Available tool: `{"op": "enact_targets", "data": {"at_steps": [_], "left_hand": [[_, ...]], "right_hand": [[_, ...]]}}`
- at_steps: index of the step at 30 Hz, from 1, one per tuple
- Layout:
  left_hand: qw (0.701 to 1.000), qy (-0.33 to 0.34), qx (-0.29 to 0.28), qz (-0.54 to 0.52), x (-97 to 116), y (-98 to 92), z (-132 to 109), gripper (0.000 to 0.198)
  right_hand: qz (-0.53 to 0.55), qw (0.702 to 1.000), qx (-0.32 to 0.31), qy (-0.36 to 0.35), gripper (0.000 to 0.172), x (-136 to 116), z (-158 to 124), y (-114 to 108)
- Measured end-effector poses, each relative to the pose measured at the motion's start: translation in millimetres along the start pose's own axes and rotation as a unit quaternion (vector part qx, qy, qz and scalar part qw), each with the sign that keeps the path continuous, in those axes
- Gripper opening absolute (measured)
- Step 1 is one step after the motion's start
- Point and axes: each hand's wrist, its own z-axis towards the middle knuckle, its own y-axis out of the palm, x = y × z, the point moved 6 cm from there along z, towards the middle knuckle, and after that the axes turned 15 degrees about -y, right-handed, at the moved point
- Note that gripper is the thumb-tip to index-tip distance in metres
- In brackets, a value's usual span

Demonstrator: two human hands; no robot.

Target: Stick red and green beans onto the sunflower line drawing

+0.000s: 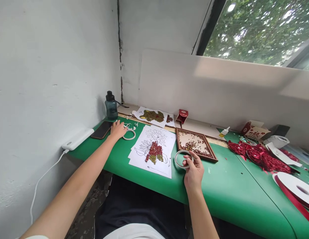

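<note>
My right hand (193, 169) is closed on a roll of white tape (176, 159), holding it upright just above the table's front part. My left hand (117, 130) reaches out to the left, its fingers spread over the table beside some curled white strips (128, 125). Close to it lies a second tape roll (129, 138), flat on the green surface. Between my hands is a paper sheet with a line drawing of flowers (144, 136); red and green beans (155, 151) cover part of it in rows. Nearest my right hand is a wooden tray (196, 142) with scattered red-brown beans.
A phone (102, 129), a dark bottle (111, 108) and a white power strip (78, 139) are at the left. Behind lie a bean picture (152, 115) and a red box (182, 116). A glue bottle (224, 132), red tinsel (264, 156) and a ribbon spool (295, 186) are right.
</note>
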Motion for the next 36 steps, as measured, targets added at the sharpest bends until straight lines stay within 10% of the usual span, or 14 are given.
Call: {"op": "enact_targets", "data": {"at_steps": [15,22,28,36], "left_hand": [[0.992,0.084,-0.076,-0.048,7.3,7.7,-2.5,0.056],[0.965,0.110,-0.232,-0.046,43.0,36.8,27.2,0.097],[0.962,0.164,-0.202,-0.079,70.4,57.8,44.3,0.048],[0.974,0.150,-0.127,-0.110,55.1,30.3,47.8,0.026]], "right_hand": [[0.001,1.000,0.003,0.006,0.046,-6.6,-1.4,5.3],[0.005,1.000,0.009,0.019,0.046,-6.7,-2.8,5.8],[0.016,0.999,0.022,0.025,0.046,-7.9,-3.6,6.1],[0.019,1.000,0.014,0.018,0.043,-7.2,-3.2,5.4]]}}
